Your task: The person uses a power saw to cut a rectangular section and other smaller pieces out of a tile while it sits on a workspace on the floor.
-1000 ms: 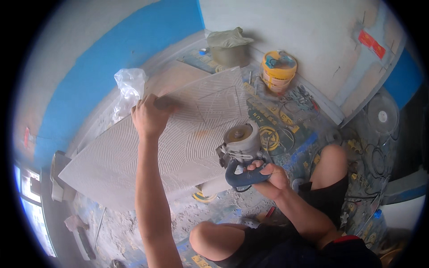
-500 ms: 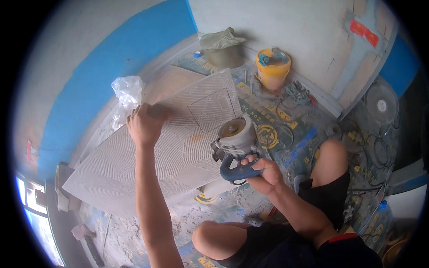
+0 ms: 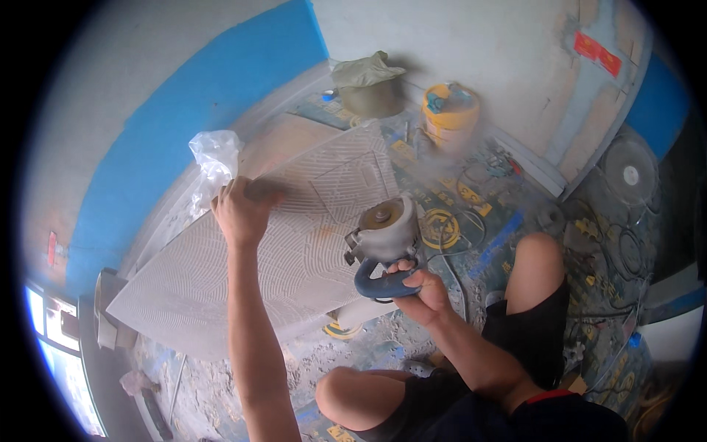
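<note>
A large pale tile (image 3: 199,291) with a ridged back leans tilted before me, dark lines marking a small rectangle near its far right corner. My left hand (image 3: 241,215) is closed over its upper edge. In my right hand (image 3: 423,292) is a handheld tile cutter (image 3: 390,239), gripped by its dark blue loop handle. Its dusty round blade faces the tile's right part, close to the marked lines. Whether the blade touches the tile I cannot tell. A cable (image 3: 458,276) runs near the cutter.
Behind the tile lies a clear plastic bag (image 3: 216,156). A yellow bucket (image 3: 451,121) and a covered sack-like bundle (image 3: 368,81) stand by the far wall. A hammer (image 3: 147,401) lies at the lower left. Dusty printed sheeting covers the floor; a round fan-like disc (image 3: 628,171) stands right.
The cutter and my right hand have shifted slightly left and down. A haze of dust now hangs thicker around the yellow bucket. My left hand keeps its hold on the tile.
</note>
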`<state>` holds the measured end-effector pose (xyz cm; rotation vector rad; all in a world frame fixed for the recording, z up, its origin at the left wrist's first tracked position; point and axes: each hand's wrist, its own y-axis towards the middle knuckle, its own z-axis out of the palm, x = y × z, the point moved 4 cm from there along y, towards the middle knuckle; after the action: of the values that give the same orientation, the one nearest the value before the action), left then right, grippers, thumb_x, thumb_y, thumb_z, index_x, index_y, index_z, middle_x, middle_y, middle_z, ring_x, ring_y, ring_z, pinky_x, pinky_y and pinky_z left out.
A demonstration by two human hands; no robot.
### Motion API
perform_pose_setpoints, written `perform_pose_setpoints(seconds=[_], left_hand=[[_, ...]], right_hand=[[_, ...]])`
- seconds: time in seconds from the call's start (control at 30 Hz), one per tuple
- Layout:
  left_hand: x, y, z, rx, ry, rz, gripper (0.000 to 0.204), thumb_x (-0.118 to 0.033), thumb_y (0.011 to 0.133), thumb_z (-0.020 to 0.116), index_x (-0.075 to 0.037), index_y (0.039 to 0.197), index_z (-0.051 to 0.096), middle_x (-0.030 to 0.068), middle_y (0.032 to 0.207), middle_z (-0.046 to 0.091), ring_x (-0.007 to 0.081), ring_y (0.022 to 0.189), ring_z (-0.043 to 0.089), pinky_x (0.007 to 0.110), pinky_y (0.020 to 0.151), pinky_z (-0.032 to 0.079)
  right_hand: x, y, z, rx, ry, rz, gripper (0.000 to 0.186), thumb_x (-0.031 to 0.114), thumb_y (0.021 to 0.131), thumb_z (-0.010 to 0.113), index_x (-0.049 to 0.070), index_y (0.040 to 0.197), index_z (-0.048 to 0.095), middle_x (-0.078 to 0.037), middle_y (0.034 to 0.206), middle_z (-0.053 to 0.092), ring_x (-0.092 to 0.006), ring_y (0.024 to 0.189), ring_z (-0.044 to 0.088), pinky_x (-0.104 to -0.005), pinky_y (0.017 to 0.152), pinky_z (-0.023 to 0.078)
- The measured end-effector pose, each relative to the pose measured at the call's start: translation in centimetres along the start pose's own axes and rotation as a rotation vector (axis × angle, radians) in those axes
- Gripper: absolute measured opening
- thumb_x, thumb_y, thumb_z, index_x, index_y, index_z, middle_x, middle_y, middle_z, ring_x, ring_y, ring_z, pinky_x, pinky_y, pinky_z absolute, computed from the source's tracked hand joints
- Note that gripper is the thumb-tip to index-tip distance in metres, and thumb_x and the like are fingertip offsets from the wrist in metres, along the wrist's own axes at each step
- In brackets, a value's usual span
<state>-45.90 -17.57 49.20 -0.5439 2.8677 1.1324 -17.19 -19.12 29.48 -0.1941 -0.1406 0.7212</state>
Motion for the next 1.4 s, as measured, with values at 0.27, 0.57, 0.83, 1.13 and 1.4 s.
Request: perform_pose_setpoints(seconds=[0.27, 0.57, 0.83, 1.13, 1.4], left_hand=[[-0.2, -0.4, -0.4, -0.003, 0.001, -0.007, 0.048, -0.037, 0.059, 0.089, -0.006, 0.088, 0.068, 0.0073, 0.086, 0.069, 0.0285, 0.091, 0.06, 0.042, 0.091, 0.037], [-0.2, -0.5, -0.3, -0.041, -0.034, 0.061, 0.046, -0.036, 0.062, 0.088, -0.006, 0.09, 0.067, 0.0086, 0.087, 0.069, 0.0304, 0.088, 0.062, 0.042, 0.089, 0.038], [-0.2, -0.5, -0.6, 0.025, -0.079, -0.014, 0.053, -0.042, 0.062, 0.086, -0.003, 0.093, 0.068, 0.011, 0.091, 0.069, 0.0301, 0.091, 0.062, 0.04, 0.092, 0.037], [-0.2, -0.4, -0.5, -0.019, -0.062, 0.001, 0.049, -0.039, 0.06, 0.089, -0.005, 0.09, 0.068, 0.0087, 0.09, 0.07, 0.028, 0.09, 0.064, 0.04, 0.09, 0.038], [-0.5, -0.6, -0.6, -0.055, -0.048, 0.003, 0.05, -0.041, 0.059, 0.089, -0.006, 0.088, 0.068, 0.0082, 0.089, 0.069, 0.0274, 0.09, 0.064, 0.039, 0.09, 0.038]], right_hand=[[-0.4, 0.4, -0.7, 0.018, 0.001, -0.017, 0.028, -0.007, 0.065, 0.054, 0.007, 0.089, 0.061, -0.007, 0.1, 0.057, -0.0237, 0.104, 0.054, -0.0411, 0.11, 0.034], [-1.2, 1.2, -1.6, -0.02, 0.029, -0.031, 0.033, -0.011, 0.063, 0.054, 0.006, 0.089, 0.062, -0.009, 0.099, 0.062, -0.0236, 0.105, 0.056, -0.0409, 0.11, 0.037], [-2.9, 1.3, -1.7, 0.012, 0.026, -0.026, 0.035, -0.016, 0.062, 0.051, 0.004, 0.089, 0.063, -0.009, 0.101, 0.063, -0.0233, 0.109, 0.057, -0.0417, 0.112, 0.038], [-6.0, 1.1, -1.9, -0.043, 0.103, 0.062, 0.038, -0.019, 0.063, 0.049, 0.005, 0.09, 0.061, -0.006, 0.097, 0.064, -0.0234, 0.113, 0.057, -0.041, 0.113, 0.038], [-6.4, 1.3, -1.1, -0.031, 0.078, 0.043, 0.039, -0.02, 0.062, 0.048, 0.005, 0.09, 0.059, -0.006, 0.096, 0.064, -0.0232, 0.113, 0.056, -0.0418, 0.115, 0.036]])
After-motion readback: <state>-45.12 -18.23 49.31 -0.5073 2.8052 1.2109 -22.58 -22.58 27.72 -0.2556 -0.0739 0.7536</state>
